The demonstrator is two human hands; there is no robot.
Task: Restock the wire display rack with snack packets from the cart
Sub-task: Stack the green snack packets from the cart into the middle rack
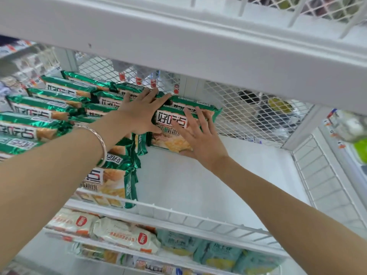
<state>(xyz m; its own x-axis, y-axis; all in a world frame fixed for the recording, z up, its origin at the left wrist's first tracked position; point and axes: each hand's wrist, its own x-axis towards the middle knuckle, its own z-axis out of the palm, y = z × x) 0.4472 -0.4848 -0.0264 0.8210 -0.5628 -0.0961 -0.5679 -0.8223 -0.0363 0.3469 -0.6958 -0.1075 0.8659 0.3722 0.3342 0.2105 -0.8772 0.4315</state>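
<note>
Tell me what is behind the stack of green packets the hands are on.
A white mesh panel, with blurred goods beyond it. Whatever lies right behind the stack is hidden by the stack itself, the left hand and the right hand.

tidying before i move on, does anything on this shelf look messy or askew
Yes. The green packets in the middle of the shelf, just behind the front rail, are jumbled. Some stand on edge and lean at angles, unlike the neat rows on the left.
</note>
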